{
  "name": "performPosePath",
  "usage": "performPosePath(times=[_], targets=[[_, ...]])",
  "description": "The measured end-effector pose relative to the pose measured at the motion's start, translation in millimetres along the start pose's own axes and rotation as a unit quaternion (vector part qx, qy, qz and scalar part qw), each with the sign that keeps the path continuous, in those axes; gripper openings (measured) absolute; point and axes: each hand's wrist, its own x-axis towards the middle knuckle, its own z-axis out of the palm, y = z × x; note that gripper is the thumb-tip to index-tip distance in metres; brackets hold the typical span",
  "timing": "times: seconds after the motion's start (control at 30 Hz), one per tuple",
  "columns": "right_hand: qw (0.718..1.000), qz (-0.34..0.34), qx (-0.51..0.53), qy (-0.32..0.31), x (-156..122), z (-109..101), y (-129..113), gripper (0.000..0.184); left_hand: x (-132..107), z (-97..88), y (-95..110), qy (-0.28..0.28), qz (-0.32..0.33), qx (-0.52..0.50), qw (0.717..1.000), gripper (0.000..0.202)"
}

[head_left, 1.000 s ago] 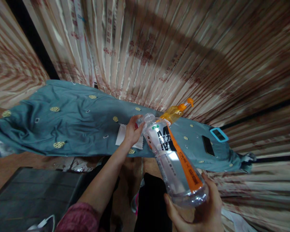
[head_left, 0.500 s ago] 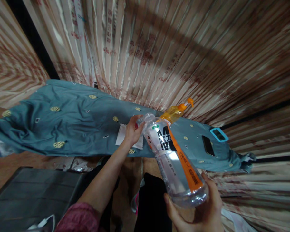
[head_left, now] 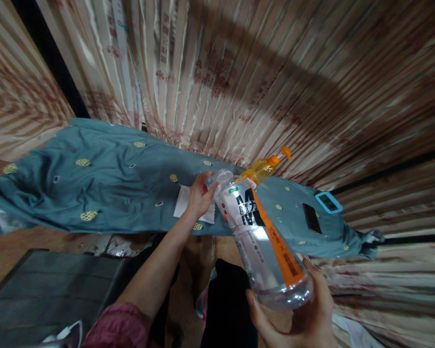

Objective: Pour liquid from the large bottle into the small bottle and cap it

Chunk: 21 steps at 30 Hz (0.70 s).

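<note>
A large clear plastic drink bottle (head_left: 253, 237) with a black, white and orange label is tilted in front of me, its neck up and to the left. My right hand (head_left: 293, 309) grips it around the base. By its open mouth, my left hand (head_left: 200, 195) is closed on a small clear object (head_left: 210, 181) with a pinkish-red part, mostly hidden by the fingers. Whether that object touches the mouth I cannot tell. A white cloth (head_left: 181, 202) lies flat beneath my left hand. Just behind the large bottle is a yellow-orange pump bottle (head_left: 263, 170).
A teal cloth with a pineapple print (head_left: 108, 179) covers the long narrow surface. On its right lie a black phone (head_left: 312, 218) and a blue-framed device (head_left: 328, 202). Pleated curtains (head_left: 217, 72) hang behind. A dark box (head_left: 54, 290) with a white cable stands lower left.
</note>
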Motion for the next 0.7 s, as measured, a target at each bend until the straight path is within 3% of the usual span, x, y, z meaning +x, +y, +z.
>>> performPosePath(times=[0.7], targets=[[1.0,0.01,-0.014,0.009,-1.0,0.5,-3.3,0.094,0.1,-0.2,-0.3,0.006,0.003,0.008,1.0,0.037]])
